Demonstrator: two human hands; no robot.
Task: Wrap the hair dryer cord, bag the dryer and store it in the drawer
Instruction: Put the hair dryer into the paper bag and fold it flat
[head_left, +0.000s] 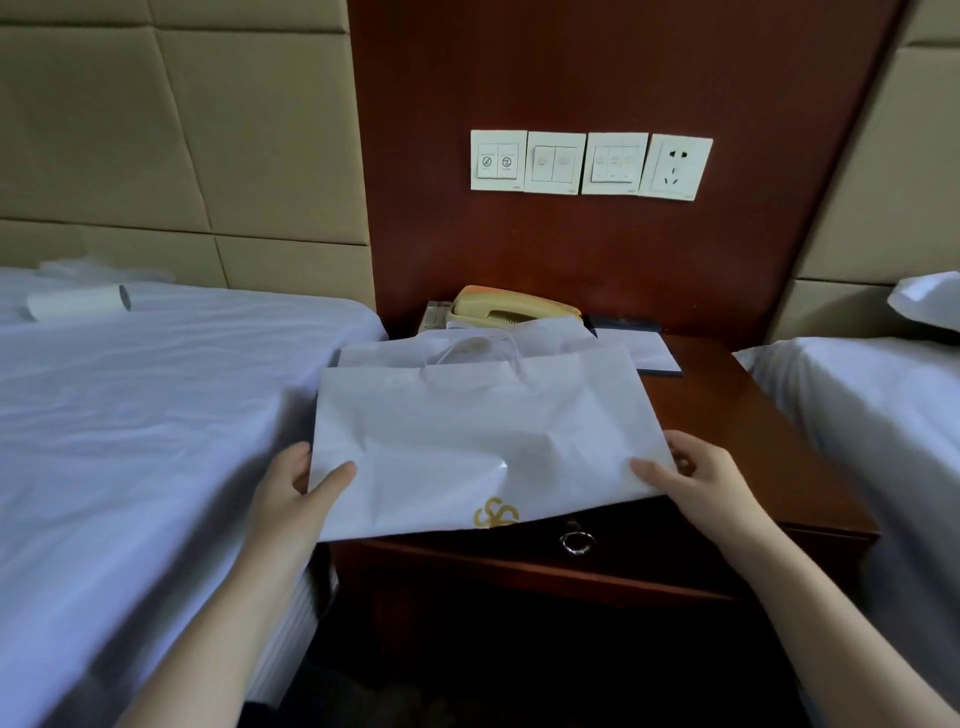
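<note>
The left hand (298, 488) and right hand (696, 478) are pinching the white bag (483, 431) by its near corners — thumbs lying on top, fingers curling underneath.

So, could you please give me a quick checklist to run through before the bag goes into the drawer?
1. Grip: left hand and right hand both hold the white bag by its sides: ok.
2. Drawer open: drawer front looks shut, ring pull untouched: not ok.
3. Dryer inside the bag: cannot tell.
4. Cord wrapped: not visible, cannot tell.
5. A hand free for the pull: not ok.
</note>
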